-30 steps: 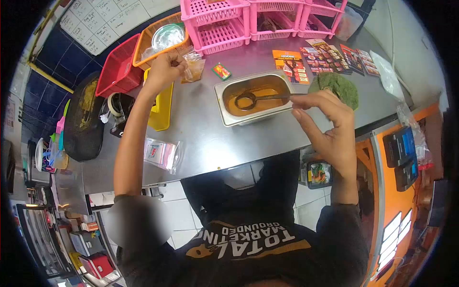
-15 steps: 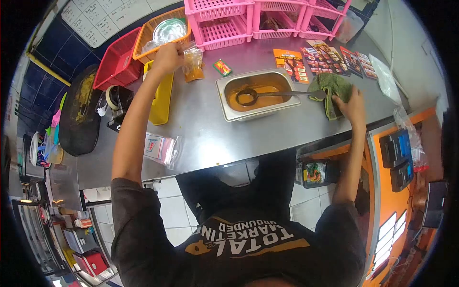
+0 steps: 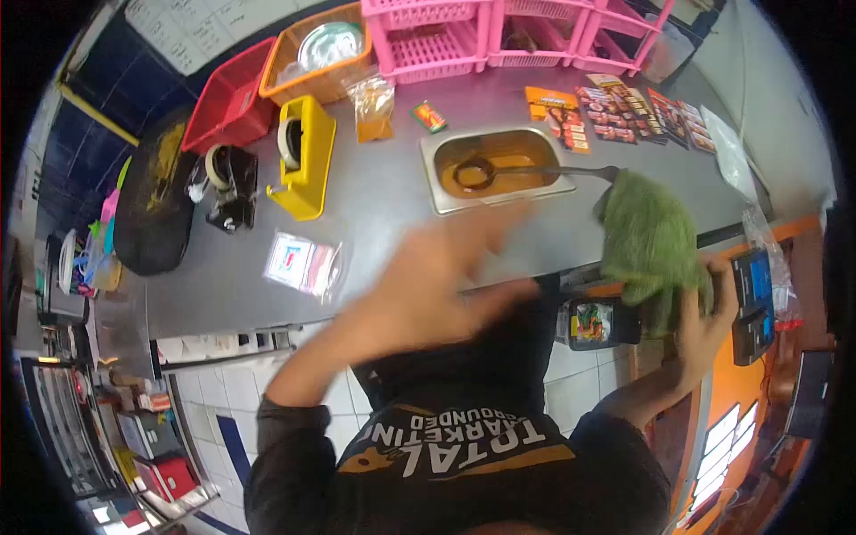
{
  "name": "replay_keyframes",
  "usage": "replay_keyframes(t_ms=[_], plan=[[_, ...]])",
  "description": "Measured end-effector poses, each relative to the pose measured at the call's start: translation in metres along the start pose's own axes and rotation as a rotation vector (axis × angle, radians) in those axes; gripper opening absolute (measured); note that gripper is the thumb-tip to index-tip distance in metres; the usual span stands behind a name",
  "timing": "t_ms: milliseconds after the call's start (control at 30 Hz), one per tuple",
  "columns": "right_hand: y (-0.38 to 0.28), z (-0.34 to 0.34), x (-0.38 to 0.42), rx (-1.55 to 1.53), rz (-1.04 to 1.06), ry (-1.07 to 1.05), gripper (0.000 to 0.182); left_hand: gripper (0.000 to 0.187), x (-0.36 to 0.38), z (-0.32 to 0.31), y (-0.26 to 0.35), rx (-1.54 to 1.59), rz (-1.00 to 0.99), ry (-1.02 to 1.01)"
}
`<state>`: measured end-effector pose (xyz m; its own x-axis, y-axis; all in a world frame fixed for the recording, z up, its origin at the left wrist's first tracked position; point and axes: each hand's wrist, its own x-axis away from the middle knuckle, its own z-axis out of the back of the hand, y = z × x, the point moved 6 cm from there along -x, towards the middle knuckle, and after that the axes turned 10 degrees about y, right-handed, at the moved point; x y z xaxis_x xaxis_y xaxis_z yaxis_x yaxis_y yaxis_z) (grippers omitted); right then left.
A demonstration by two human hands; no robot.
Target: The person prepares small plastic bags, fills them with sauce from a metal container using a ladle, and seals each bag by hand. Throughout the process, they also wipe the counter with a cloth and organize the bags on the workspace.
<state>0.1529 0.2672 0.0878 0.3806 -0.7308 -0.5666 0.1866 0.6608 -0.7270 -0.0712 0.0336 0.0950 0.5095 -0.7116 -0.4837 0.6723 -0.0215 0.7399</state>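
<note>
My right hand [image 3: 704,325] grips a green cloth [image 3: 649,241] and holds it off the counter's right front edge. My left hand [image 3: 437,285] is blurred in motion above the counter's front edge, fingers spread, holding nothing. A steel tray [image 3: 496,168] of orange-brown sauce sits on the steel counter [image 3: 392,214] with a ladle [image 3: 499,171] resting in it. A small clear bag of sauce [image 3: 373,107] stands at the back, near the yellow tape dispenser [image 3: 303,165].
Pink baskets [image 3: 446,36], an orange basket [image 3: 312,62] and a red basket [image 3: 227,102] line the back. Leaflets [image 3: 615,111] lie at the right. A black tape dispenser [image 3: 227,183], a packet of small bags [image 3: 303,263] and a round dark pan [image 3: 152,209] are on the left.
My left hand let go of the sauce bag at the back and swung toward me. My right hand picked the green cloth off the counter and pulled it past the front edge.
</note>
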Motion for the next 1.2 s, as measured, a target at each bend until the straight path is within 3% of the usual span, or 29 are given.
replay_keyframes(t_ms=[133,233,300,500,567,600,700,733,767,800,833,867,900,1033,1100,1200], plan=[[-0.019,-0.027,0.036,-0.286,-0.055,-0.284,0.017,0.048,0.029,-0.096,0.009,0.089,-0.114,0.013],[-0.002,-0.040,0.050,-0.326,-0.130,-0.100,0.006,0.039,0.031,-0.118,-0.005,0.123,-0.117,0.074],[0.018,-0.041,0.047,-0.346,-0.172,-0.122,0.005,0.035,0.035,-0.121,-0.007,0.125,-0.138,0.081],[0.067,-0.024,0.009,-0.060,-0.076,0.065,0.016,0.026,0.063,-0.059,-0.021,0.152,-0.187,0.284],[0.089,-0.025,-0.023,0.110,0.038,0.239,0.023,0.016,0.077,-0.017,-0.041,-0.086,-0.250,0.364],[0.123,-0.029,-0.037,0.137,0.052,0.237,0.028,0.013,0.086,0.009,-0.054,-0.192,-0.164,0.471],[0.146,-0.062,-0.042,0.209,0.049,0.074,0.039,0.029,0.108,0.074,-0.077,-0.670,0.061,0.539],[0.119,-0.073,-0.031,0.457,0.007,0.022,0.043,0.045,0.120,0.087,-0.092,-0.814,0.108,0.502],[0.096,-0.077,-0.017,0.648,0.256,0.089,0.042,0.051,0.126,0.093,-0.097,-0.844,0.124,0.440],[0.070,-0.079,-0.004,0.627,0.304,0.177,0.039,0.057,0.132,0.099,-0.099,-0.879,0.143,0.383],[0.041,-0.084,0.010,0.596,0.353,0.262,0.036,0.063,0.138,0.106,-0.101,-0.919,0.166,0.330],[0.024,-0.099,0.026,0.351,0.272,0.181,0.032,0.079,0.144,0.111,-0.109,-0.838,0.216,0.200],[0.007,-0.117,0.042,0.106,0.183,0.099,0.028,0.082,0.147,0.116,-0.112,-0.815,0.226,0.156],[-0.092,-0.227,0.116,-0.238,0.652,-0.505,0.022,0.094,0.147,0.130,-0.132,-0.724,0.254,-0.008],[-0.117,-0.271,0.140,-0.366,0.851,-0.603,0.023,0.096,0.143,0.140,-0.140,-0.653,0.252,-0.006],[-0.129,-0.309,0.156,-0.318,1.000,-0.613,0.029,0.094,0.145,0.143,-0.145,-0.602,0.245,0.012]])
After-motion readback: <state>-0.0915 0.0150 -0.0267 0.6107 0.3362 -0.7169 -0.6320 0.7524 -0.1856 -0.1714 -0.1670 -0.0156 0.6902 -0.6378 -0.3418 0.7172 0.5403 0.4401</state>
